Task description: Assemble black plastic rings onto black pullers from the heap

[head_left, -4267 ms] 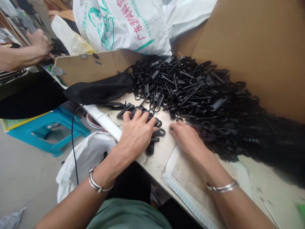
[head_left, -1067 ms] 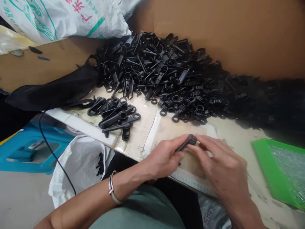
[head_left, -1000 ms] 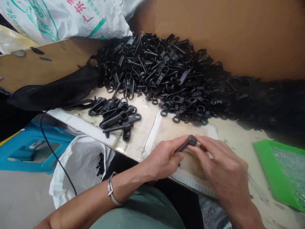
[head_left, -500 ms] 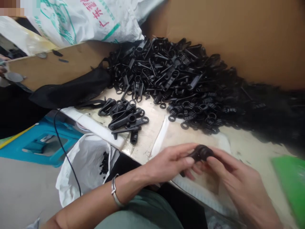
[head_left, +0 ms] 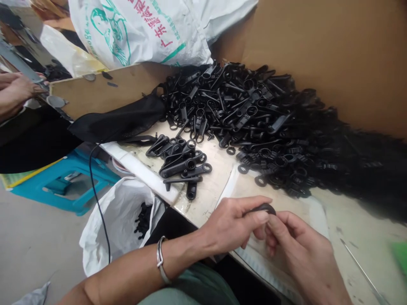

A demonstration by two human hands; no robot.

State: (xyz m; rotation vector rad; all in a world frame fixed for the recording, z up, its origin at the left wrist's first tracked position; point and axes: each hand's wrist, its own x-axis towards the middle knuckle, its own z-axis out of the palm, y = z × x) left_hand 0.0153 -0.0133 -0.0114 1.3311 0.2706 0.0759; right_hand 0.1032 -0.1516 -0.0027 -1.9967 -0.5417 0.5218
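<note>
My left hand [head_left: 233,222] is closed around a black plastic lever [head_left: 265,208], its rounded end showing between thumb and forefinger. Most of that lever is hidden in the palm. At the same end, my right hand [head_left: 300,248] is closed, thumb and fingers pinched together; whether it grips a separate ring there is hidden. Left of the hands lies a small group of black levers [head_left: 181,163] with ring-shaped ends. Beyond them rises a large heap of similar levers [head_left: 219,101], and loose black toothed rings [head_left: 281,162] lie along its near edge.
A white-lined bin [head_left: 111,212] with black pieces inside stands below the table's left edge. A blue stool [head_left: 73,182] is behind it. On the right lie a thin metal rod [head_left: 361,267] and something green [head_left: 400,256]. Another person's hand [head_left: 19,91] shows at far left.
My hands have drawn closer together on the lever, and the dark ring-like end between them shows less. The view has shifted, bringing the metal rod and the other person's hand into sight.
</note>
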